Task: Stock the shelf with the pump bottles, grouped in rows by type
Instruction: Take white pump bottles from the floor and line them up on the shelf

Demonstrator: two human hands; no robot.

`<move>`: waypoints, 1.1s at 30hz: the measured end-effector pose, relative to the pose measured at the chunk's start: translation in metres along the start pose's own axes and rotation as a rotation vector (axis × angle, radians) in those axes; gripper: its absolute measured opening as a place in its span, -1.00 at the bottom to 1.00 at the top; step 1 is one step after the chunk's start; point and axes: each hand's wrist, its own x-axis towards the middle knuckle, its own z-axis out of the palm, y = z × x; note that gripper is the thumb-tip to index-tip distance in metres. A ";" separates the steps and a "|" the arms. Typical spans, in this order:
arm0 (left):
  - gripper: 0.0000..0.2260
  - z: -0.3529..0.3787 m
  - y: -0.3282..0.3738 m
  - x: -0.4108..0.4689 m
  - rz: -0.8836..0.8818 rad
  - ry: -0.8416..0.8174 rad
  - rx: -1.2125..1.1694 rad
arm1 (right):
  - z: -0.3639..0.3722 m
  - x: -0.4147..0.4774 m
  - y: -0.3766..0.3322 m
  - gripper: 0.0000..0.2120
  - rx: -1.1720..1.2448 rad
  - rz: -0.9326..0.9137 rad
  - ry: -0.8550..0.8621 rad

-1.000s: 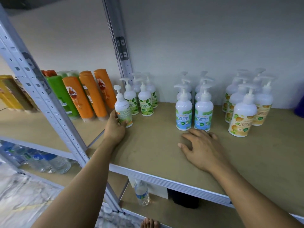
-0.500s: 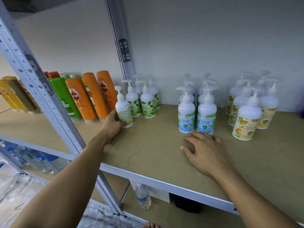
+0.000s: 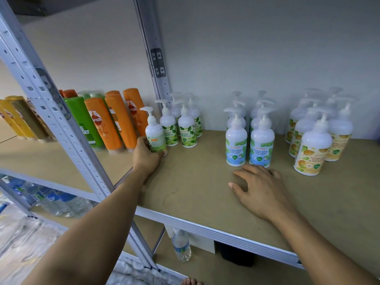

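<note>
Gripping green-leaf pump bottle [image 3: 155, 134] low w/ my left hand [image 3: 147, 156]; rigid, slick plastic, prob tippy; right hand [image 3: 261, 188] flat on shelf [image 3: 195, 182].

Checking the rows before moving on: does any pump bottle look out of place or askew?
One does: the green-leaf bottle held by the left hand, at the front of the left group, shows its back label, while its neighbours face forward. Nothing looks spilled or damaged.

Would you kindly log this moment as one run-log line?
left grip: holds green-label pump bottle at front of green-label row | right grip: rests on shelf | blue-label row, orange-label row: untouched
</note>
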 end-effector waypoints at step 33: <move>-0.25 -0.002 -0.008 0.002 -0.054 -0.007 0.036 | 0.003 0.001 0.002 -0.50 -0.017 0.027 -0.017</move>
